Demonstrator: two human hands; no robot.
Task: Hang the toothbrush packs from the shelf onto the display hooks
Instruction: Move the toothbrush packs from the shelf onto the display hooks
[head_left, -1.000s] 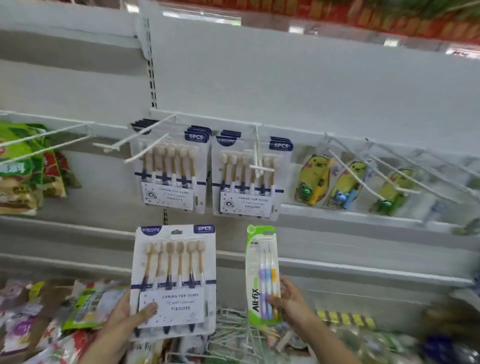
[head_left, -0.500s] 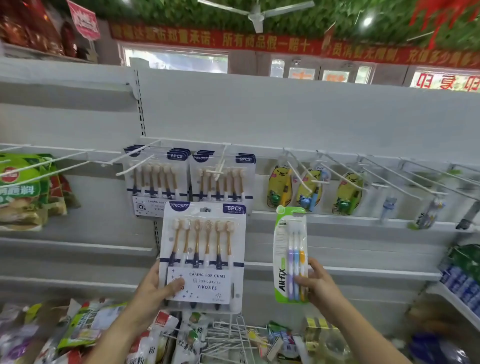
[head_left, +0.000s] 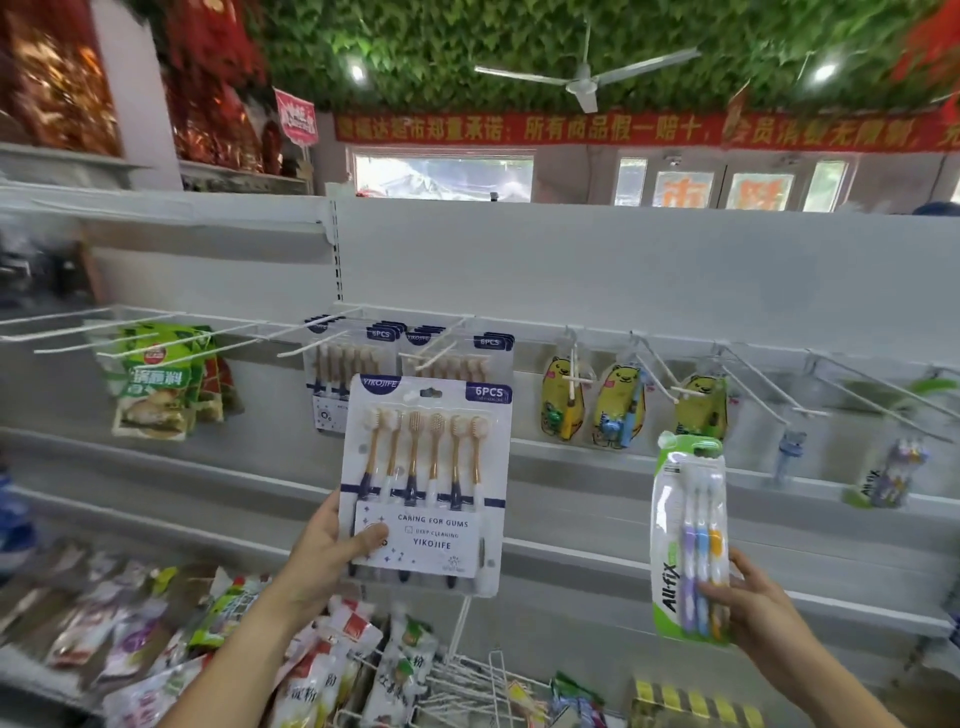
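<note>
Left grip (head_left: 332, 548) pinches white six-brush card pack (head_left: 426, 467) at bottom, keeping hang hole free for white wire hook (head_left: 436, 353) above. Right grip (head_left: 753, 608) clasps green three-brush blister pack (head_left: 685, 545) likewise.

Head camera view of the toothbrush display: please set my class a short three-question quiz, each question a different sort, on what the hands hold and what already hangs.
1. True or false: the left hand grips the six-brush pack at its lower left edge.
2. Multiple choice: how many brushes are in the All-fix pack that the right hand holds? A two, B three, C six.
3. Fill in: the hanging packs behind the six-brush pack read ___ in their top corners.
Key: 1 true; 2 B; 3 6PCS.
</note>
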